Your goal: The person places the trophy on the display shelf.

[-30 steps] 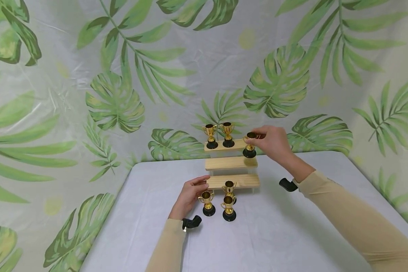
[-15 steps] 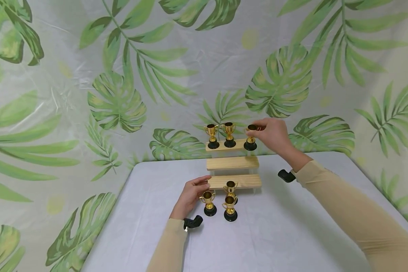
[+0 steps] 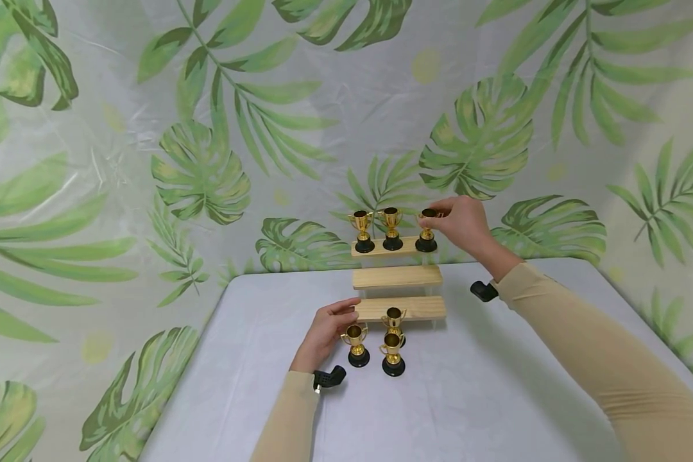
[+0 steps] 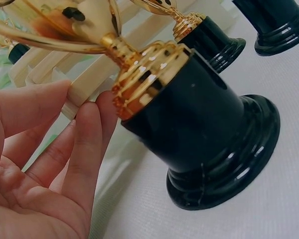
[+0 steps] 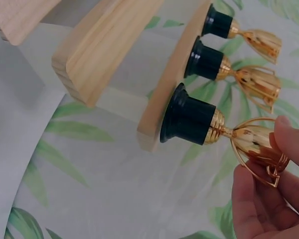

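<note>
A three-step wooden stand [image 3: 395, 277] sits on the white table [image 3: 468, 398]. Two gold trophies with black bases [image 3: 362, 231] [image 3: 391, 228] stand on its top step. A third trophy [image 3: 427, 232] stands at the right end of that step, its base [image 5: 189, 117] at the plank's edge. My right hand [image 3: 441, 215] pinches its cup [image 5: 251, 142]. Three more trophies stand on the table before the bottom step, at the left [image 3: 355, 344], behind [image 3: 393, 317] and in front [image 3: 393, 354]. My left hand [image 3: 337, 321] lies relaxed beside the left one, fingers [image 4: 87, 144] next to its stem.
A leaf-printed sheet [image 3: 208, 160] closes in the back and both sides. The middle step [image 3: 396, 276] and bottom step [image 3: 416, 308] carry nothing. A black wrist mount [image 3: 485, 290] sticks out under my right forearm.
My right hand has carried the third trophy up from beside the stand and set its base on the top step's right end. My left hand has stayed put.
</note>
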Tool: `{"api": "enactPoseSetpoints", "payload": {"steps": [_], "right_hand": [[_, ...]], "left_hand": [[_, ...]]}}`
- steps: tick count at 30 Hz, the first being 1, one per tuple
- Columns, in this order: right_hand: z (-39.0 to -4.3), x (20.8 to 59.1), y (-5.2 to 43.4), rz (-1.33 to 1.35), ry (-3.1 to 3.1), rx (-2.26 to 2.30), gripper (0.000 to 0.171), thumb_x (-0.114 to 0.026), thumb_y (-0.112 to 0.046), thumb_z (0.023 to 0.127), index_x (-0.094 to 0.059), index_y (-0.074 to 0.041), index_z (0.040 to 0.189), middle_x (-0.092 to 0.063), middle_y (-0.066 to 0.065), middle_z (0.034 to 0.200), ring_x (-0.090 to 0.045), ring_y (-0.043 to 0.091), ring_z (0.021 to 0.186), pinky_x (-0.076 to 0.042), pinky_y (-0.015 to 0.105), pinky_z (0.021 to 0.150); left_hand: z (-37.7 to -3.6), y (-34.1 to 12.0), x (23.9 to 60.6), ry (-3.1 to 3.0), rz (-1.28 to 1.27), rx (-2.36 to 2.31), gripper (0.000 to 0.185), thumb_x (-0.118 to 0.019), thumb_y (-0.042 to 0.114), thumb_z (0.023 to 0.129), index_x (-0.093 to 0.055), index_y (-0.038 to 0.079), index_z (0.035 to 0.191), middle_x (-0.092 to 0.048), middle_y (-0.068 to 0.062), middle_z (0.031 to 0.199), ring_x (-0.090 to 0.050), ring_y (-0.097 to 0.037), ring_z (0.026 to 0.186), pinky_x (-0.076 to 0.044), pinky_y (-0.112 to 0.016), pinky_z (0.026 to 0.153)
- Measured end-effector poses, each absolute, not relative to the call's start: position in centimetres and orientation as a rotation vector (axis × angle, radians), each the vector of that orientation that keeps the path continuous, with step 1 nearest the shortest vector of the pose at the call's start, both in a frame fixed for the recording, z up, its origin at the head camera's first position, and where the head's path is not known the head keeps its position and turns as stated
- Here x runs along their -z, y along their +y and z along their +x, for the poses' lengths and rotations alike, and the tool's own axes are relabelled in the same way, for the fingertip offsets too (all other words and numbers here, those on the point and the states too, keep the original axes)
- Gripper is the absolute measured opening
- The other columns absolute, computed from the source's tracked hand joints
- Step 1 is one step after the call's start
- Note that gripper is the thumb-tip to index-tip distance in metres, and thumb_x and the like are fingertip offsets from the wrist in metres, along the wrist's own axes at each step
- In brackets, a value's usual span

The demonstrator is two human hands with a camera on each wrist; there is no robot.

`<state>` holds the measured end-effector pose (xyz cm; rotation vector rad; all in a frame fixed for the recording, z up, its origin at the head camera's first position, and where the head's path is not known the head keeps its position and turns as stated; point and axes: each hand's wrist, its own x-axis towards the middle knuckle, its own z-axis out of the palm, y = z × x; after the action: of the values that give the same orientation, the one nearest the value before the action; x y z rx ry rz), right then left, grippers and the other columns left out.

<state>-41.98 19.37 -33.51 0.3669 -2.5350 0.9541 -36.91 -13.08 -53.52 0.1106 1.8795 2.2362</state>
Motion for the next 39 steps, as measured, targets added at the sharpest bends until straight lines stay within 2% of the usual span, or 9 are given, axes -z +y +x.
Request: {"api": "enactPoseSetpoints", "payload": {"steps": [8, 14, 25, 39], "right_hand": [[-43.0, 33.8, 19.1, 0.336, -2.574, -0.928, 0.046, -0.080, -0.038, 0.088, -0.074, -0.007, 0.122, -0.073, 0.015, 0.107, -0.065, 0.027, 0.084, -0.052, 0.045, 0.068], [-43.6, 33.7, 18.8, 0.351, -2.580, -0.932, 0.044, -0.079, -0.035, 0.089, -0.073, -0.007, 0.123, -0.072, 0.014, 0.106, -0.064, 0.027, 0.086, -0.051, 0.046, 0.070], [-44.0, 33.6, 18.5, 0.327, -2.584, -0.912, 0.048, -0.078, -0.036, 0.090, -0.071, -0.005, 0.126, -0.072, 0.014, 0.102, -0.064, 0.028, 0.087, -0.052, 0.047, 0.073], [-44.3, 34.0, 18.1, 0.345, -2.563, -0.914, 0.051, -0.078, -0.038, 0.089, -0.070, -0.005, 0.127, -0.073, 0.013, 0.098, -0.065, 0.026, 0.083, -0.053, 0.046, 0.070]], "left_hand": [[-36.8, -13.1, 53.2, 1.867, 0.115, -2.237, 0.039, -0.072, 0.006, 0.092, -0.068, 0.007, 0.131, -0.065, -0.013, 0.116, -0.069, -0.024, 0.100, -0.056, -0.032, 0.086], [-36.9, -13.1, 53.3, 1.887, 0.078, -2.242, 0.038, -0.073, 0.006, 0.091, -0.070, 0.010, 0.129, -0.065, -0.011, 0.114, -0.068, -0.020, 0.098, -0.055, -0.030, 0.085], [-37.0, -13.2, 53.4, 1.875, 0.097, -2.232, 0.040, -0.074, 0.006, 0.090, -0.069, 0.007, 0.130, -0.067, -0.013, 0.115, -0.070, -0.024, 0.098, -0.056, -0.032, 0.084], [-37.0, -13.1, 53.4, 1.876, 0.103, -2.238, 0.039, -0.073, 0.005, 0.091, -0.069, 0.007, 0.130, -0.067, -0.013, 0.114, -0.069, -0.022, 0.100, -0.055, -0.031, 0.085]]}}
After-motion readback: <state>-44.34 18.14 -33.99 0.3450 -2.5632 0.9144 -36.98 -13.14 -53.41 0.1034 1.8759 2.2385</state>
